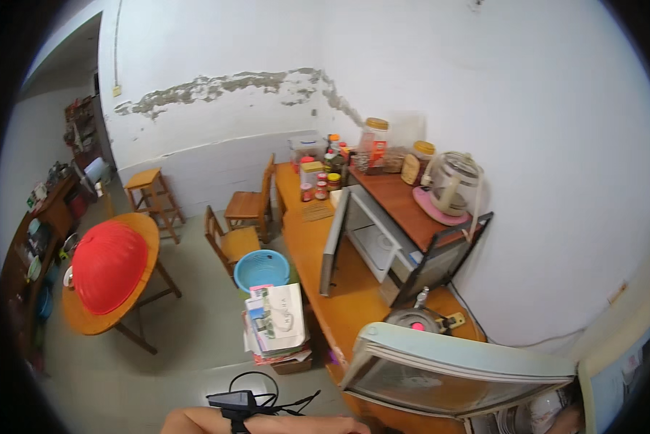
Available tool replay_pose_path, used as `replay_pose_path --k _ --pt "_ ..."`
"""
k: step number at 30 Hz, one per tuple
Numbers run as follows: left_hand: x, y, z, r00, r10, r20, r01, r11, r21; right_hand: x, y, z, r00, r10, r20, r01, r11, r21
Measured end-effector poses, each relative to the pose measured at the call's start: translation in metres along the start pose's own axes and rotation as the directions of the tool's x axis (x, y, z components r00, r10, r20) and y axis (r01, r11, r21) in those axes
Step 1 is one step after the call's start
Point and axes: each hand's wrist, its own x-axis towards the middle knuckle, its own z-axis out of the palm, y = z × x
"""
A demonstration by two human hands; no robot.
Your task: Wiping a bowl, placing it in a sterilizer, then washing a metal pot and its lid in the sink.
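Observation:
My left forearm crosses the bottom edge with a black device strapped at the wrist and loose black cables. Only part of my left hand (352,426) shows, cut off by the frame, below the open pale-green door (468,352) with a glass panel. At the bottom right, what appears to be part of my right hand (569,420) is beside stacked dishes (512,420) and a white patterned item (544,409) behind that door. The fingers of both hands are hidden, so I cannot see whether they hold anything.
A microwave (374,244) stands with its door swung out on the long wooden table (303,233), near a lidded pan (414,320). A glass kettle (455,184) and jars (374,144) top its shelf. Left are a blue basket (262,268), stacked papers (279,320), chairs and a red-covered round table (81,320).

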Motion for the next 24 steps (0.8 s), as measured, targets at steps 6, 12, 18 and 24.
replay_pose_path --k 6,12,18,24 --pt "-0.079 -0.011 -0.019 0.969 -0.187 -0.161 0.136 0.948 -0.287 -0.134 -0.118 -0.082 0.995 0.05 -0.091 0.01 0.828 0.561" --pt "-0.225 -0.026 -0.048 0.905 -0.283 -0.318 0.078 0.844 -0.531 -0.293 -0.265 -0.154 0.966 -0.148 0.211 -0.143 0.37 0.918" --pt "-0.386 -0.051 -0.07 0.623 -0.227 -0.749 0.047 0.966 -0.254 -0.432 -0.403 -0.206 0.512 -0.778 0.364 -0.457 0.113 0.882" --pt "-0.532 -0.047 -0.055 0.144 -0.429 -0.892 -0.185 0.874 -0.45 -0.575 -0.502 -0.269 0.021 -0.959 0.281 -0.623 0.208 0.754"
